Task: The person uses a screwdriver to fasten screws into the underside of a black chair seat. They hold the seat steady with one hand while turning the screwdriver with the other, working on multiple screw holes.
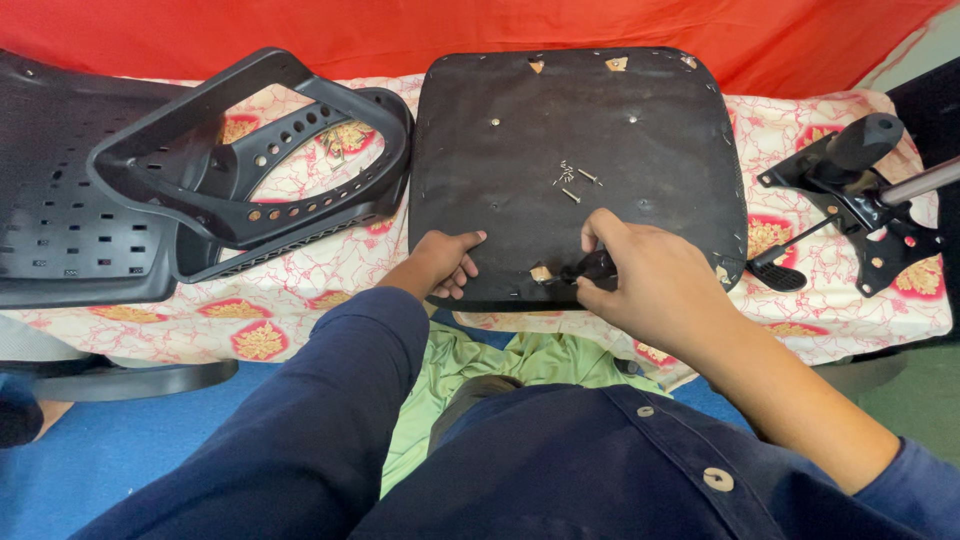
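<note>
**Two hands on the near edge of an upturned seat base**

One black seat base point(560, 130) lies flat on the tabletop point(300, 300), underside up, and both hands are at its near edge. The left hand point(447, 262) rests on that edge, fingers curled loosely, pinching nothing. The right hand point(645, 280) is closed round a small black tool point(592, 268). The tool's long axis runs left to right, its tip pointing left toward a pale torn patch point(541, 273) in the seat covering. The tool sits in the hand's grip, poking out on its left side.

Just beyond the right hand lies a loose cluster of screws point(572, 178), roughly half a dozen, too small to count exactly. To the left are two black armrest frames point(250, 160), overlapping, and one perforated backrest point(60, 200). On the far right sits one tilt mechanism point(850, 200) with a lever.
</note>
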